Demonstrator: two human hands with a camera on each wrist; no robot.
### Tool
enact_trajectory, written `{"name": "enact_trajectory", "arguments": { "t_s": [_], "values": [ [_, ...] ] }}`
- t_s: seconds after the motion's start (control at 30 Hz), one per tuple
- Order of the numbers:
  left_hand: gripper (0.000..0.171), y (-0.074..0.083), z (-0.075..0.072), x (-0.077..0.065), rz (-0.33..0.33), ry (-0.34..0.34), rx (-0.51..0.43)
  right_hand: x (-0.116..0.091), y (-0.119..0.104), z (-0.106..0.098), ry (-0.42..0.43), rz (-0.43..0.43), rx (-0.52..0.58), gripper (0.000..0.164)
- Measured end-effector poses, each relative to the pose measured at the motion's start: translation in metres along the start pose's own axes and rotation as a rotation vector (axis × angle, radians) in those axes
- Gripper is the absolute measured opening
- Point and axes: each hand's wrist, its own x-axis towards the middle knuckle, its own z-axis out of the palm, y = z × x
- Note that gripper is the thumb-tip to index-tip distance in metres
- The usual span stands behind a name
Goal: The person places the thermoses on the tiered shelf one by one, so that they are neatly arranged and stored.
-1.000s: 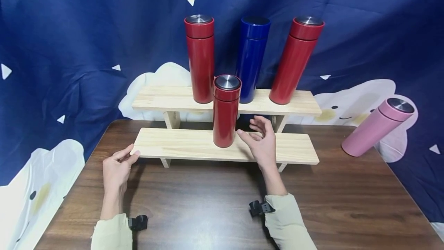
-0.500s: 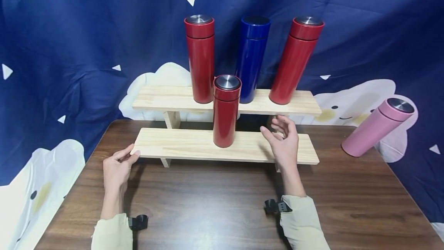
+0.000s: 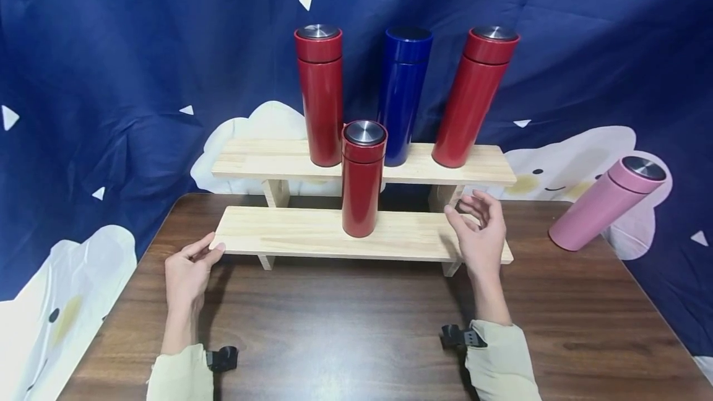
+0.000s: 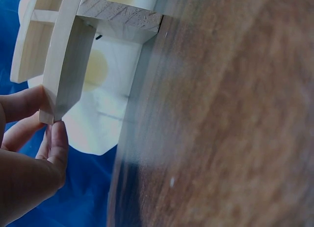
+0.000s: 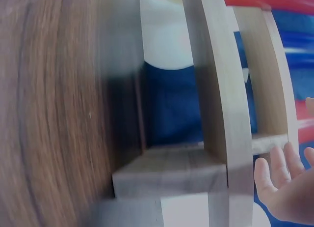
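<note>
A two-tier wooden shelf [image 3: 289, 231] stands on the table. My left hand [image 3: 187, 274] pinches the left end of its lower board [image 4: 63, 55] between thumb and fingers. My right hand [image 3: 480, 234] holds nothing; its fingers are spread and gently bent over the lower board's right end. On the lower board a red thermos [image 3: 361, 190] stands upright near the middle. Along the upper board [image 3: 256, 156] stand a red thermos [image 3: 323, 104], a blue thermos [image 3: 405, 98] and another red thermos [image 3: 473, 104] at the right.
A pink thermos [image 3: 598, 209] stands on the brown table [image 3: 334, 327] to the right of the shelf, near the table's edge. Behind everything hangs a dark blue cloth [image 3: 167, 48] with white cloud shapes.
My right hand has moved right, from beside the front red thermos to the right end of the lower board. My left hand and the thermoses have stayed in place.
</note>
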Motion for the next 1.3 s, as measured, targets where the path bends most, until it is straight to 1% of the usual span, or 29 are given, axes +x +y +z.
{"name": "enact_trajectory", "arguments": {
  "t_s": [0.17,0.33,0.4,0.57,0.67,0.73,0.9,1.03,1.2,1.3],
  "values": [
    [0.04,0.0,0.001,0.0,0.003,0.005,-0.007,0.006,0.0,-0.015,0.065,-0.013,0.005,0.05],
    [0.039,0.0,0.003,0.0,-0.001,0.014,-0.045,0.012,0.001,-0.035,0.143,0.019,0.047,0.05],
    [0.04,0.001,0.004,-0.001,-0.006,0.012,-0.062,0.015,0.002,-0.043,0.171,0.026,0.047,0.05],
    [0.04,0.001,0.004,-0.002,-0.032,0.013,-0.08,0.019,0.004,-0.06,0.202,0.063,-0.007,0.051],
    [0.04,0.0,0.005,-0.001,-0.034,0.016,-0.086,0.022,0.005,-0.07,0.22,0.088,-0.023,0.053],
    [0.041,-0.001,0.005,-0.001,-0.032,0.018,-0.098,0.025,0.006,-0.076,0.237,0.086,-0.039,0.053],
    [0.042,0.0,0.006,0.0,-0.049,0.029,-0.152,0.032,0.011,-0.095,0.291,0.056,-0.023,0.053],
    [0.042,-0.001,0.005,-0.002,-0.048,0.03,-0.159,0.037,0.013,-0.11,0.333,0.043,0.034,0.052],
    [0.041,-0.002,0.006,-0.002,-0.044,0.041,-0.14,0.044,0.014,-0.124,0.366,0.04,0.062,0.053],
    [0.04,-0.001,0.007,-0.001,-0.035,0.042,-0.113,0.047,0.015,-0.132,0.396,0.044,0.054,0.054]
  ]
}}
